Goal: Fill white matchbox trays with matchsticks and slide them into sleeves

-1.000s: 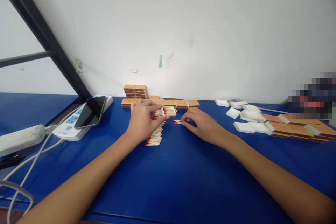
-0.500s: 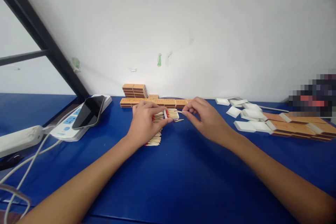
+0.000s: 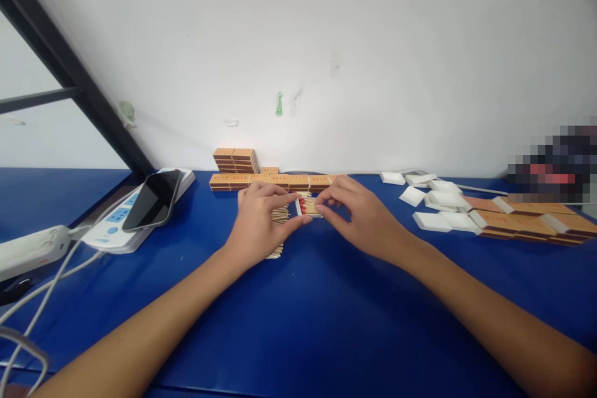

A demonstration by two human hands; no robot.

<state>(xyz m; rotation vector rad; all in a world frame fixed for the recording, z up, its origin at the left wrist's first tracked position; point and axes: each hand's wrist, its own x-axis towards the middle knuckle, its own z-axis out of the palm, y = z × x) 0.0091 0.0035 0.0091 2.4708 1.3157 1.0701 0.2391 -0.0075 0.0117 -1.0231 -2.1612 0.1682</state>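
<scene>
My left hand holds a small white matchbox tray between thumb and fingertips. Red-headed matchsticks lie in the tray, heads to the left. At the tray's right end, my right hand has thumb and forefinger pinched on the tail of a matchstick; the fingertips partly hide it. Under and beside my left hand is a pile of loose matchsticks, partly covered by that hand. Just behind both hands runs a row of orange-brown matchboxes.
Stacked matchboxes stand against the wall at the back. To the right lie several white empty trays and more matchboxes. On the left, a phone rests on a power strip, with white cables by it.
My right hand has moved left with the matchstick, from beside the tray to over its right end. The loose matchstick seen below the tray no longer shows. My left hand keeps its hold.
</scene>
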